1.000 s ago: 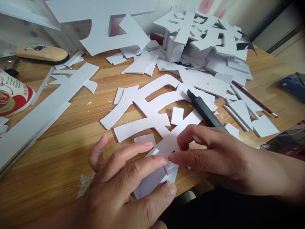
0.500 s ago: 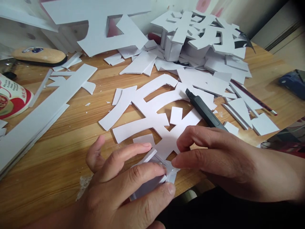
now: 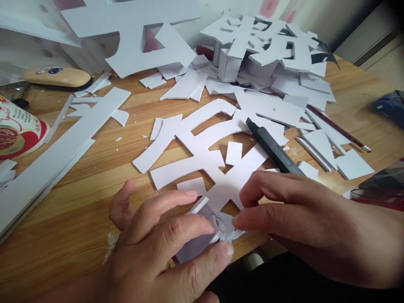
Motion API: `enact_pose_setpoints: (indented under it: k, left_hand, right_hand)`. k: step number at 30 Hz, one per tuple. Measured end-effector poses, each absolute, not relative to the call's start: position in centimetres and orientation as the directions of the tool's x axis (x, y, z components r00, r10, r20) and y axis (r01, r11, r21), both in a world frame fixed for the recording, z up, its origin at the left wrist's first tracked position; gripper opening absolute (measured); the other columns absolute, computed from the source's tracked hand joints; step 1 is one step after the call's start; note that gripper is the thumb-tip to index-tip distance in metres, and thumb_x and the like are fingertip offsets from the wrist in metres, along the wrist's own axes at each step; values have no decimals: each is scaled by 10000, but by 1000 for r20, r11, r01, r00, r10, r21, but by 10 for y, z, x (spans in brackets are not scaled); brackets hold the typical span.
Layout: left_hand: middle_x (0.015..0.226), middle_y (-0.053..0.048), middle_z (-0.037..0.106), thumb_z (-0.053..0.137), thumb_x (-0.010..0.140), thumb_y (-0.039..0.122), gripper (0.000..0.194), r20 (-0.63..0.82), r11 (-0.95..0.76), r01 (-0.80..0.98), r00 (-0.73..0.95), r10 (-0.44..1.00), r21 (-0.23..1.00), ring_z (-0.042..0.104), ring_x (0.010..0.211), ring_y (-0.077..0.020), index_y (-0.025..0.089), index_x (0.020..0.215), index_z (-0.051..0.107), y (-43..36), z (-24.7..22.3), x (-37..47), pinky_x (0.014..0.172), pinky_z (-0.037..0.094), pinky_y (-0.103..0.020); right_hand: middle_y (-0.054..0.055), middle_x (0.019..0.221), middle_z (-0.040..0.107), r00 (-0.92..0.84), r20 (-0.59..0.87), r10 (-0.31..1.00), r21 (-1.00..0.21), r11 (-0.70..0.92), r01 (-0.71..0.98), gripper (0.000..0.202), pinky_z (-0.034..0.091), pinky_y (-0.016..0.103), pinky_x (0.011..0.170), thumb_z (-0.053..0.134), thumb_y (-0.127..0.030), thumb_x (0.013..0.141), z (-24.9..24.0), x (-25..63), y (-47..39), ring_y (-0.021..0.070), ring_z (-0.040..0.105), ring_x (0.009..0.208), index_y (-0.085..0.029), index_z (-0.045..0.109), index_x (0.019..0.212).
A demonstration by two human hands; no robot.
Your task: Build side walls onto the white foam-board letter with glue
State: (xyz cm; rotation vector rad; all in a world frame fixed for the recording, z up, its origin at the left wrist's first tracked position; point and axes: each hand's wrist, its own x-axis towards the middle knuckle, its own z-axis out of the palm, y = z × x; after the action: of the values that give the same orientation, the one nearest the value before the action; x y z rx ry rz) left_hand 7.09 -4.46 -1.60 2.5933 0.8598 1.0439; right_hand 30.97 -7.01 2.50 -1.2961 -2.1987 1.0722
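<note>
Near the table's front edge, my left hand (image 3: 167, 248) curves around a small white foam board piece (image 3: 195, 248) with a raised edge. Its thumb lies on the near side and its middle finger reaches over the top, while the index finger is held up. My right hand (image 3: 284, 214) is just right of it, thumb and index finger pinched close over a crumpled, partly see-through patch (image 3: 222, 225); what lies between those fingertips is too small to tell. Beyond both hands lies a flat white cut-out character (image 3: 202, 158), with a dark grey utility knife (image 3: 274, 147) resting across its right side.
White foam board offcuts (image 3: 186, 84) and a stacked cut-out character (image 3: 261, 40) crowd the back. Long white strips (image 3: 69, 147) lie left, near a paper cup (image 3: 22, 130) and a wooden-backed eraser (image 3: 58, 78). A pencil (image 3: 344, 130) and more offcuts (image 3: 353, 163) are at right.
My right hand has moved slightly right and down, away from the small piece. The left middle fingertip has drawn back a little. The view has shifted slightly.
</note>
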Motion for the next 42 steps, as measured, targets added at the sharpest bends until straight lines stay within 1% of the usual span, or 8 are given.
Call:
enact_pose_setpoints:
  k: [3, 6, 14, 21, 25, 28, 33, 42]
  left_hand:
    - [769, 61, 701, 427, 901, 468, 296, 531, -816, 437, 620, 578, 378, 596, 1022, -238, 429, 853, 717, -46, -15, 70, 1142, 151, -543]
    - [762, 62, 707, 440, 893, 465, 288, 539, -823, 438, 622, 567, 361, 608, 991, -236, 418, 843, 720, -47, -13, 67, 1142, 148, -547]
    - [834, 82, 751, 585, 786, 263, 148, 579, -842, 390, 611, 539, 373, 640, 969, -235, 317, 859, 702, -44, -2, 61, 1159, 148, -547]
    - [820, 43, 701, 583, 764, 112, 225, 630, -863, 410, 596, 498, 295, 649, 930, -197, 283, 907, 610, -31, 10, 48, 1101, 311, -526]
    - [964, 6, 668, 669, 711, 87, 381, 744, -879, 389, 493, 452, 276, 633, 940, -196, 259, 1041, 585, -35, 21, 44, 987, 445, -457]
    - [990, -11, 650, 654, 741, 47, 407, 770, -823, 326, 308, 558, 466, 619, 947, -169, 235, 1094, 579, -50, 37, 48, 904, 500, -351]
    - [949, -5, 663, 638, 837, 198, 162, 445, -482, 127, 239, 863, 867, 628, 904, -122, 223, 994, 606, -87, 57, 62, 820, 508, -215]
    - [843, 2, 661, 737, 755, 268, 216, 190, -169, -114, 218, 957, 979, 597, 776, -108, 185, 919, 622, -154, 54, 69, 720, 466, -195]
  right_hand:
    - [-30, 818, 598, -505, -78, 860, -730, 296, 616, 143, 420, 168, 528, 496, -252, 942, 27, 308, -71, 70, 505, 593, -246, 636, 912]
    - [20, 901, 604, -611, 14, 791, -601, 495, 627, 173, 446, 204, 610, 472, -209, 937, 28, 309, -68, 105, 535, 699, -203, 645, 949]
    - [102, 931, 591, -663, 35, 748, -402, 618, 676, 246, 449, 304, 668, 445, -117, 884, 20, 313, -61, 174, 525, 761, -126, 670, 983]
    - [93, 927, 580, -494, 185, 849, -485, 517, 706, 225, 469, 304, 731, 481, -74, 879, 20, 308, -60, 159, 559, 807, -122, 673, 988]
    - [88, 891, 590, -418, 320, 850, -588, 525, 616, 191, 470, 286, 733, 473, -135, 926, 39, 302, -68, 147, 551, 797, -117, 661, 951]
    - [70, 867, 608, -379, 354, 855, -672, 515, 532, 167, 463, 265, 739, 486, -149, 927, 56, 294, -79, 139, 552, 813, -143, 653, 931]
    - [33, 816, 612, -323, 421, 847, -751, 526, 400, 121, 441, 244, 696, 519, -196, 918, 75, 274, -102, 119, 543, 755, -158, 632, 898]
    - [6, 749, 580, -219, 467, 857, -801, 515, 306, 70, 416, 234, 632, 561, -194, 868, 62, 233, -160, 113, 514, 681, -178, 571, 801]
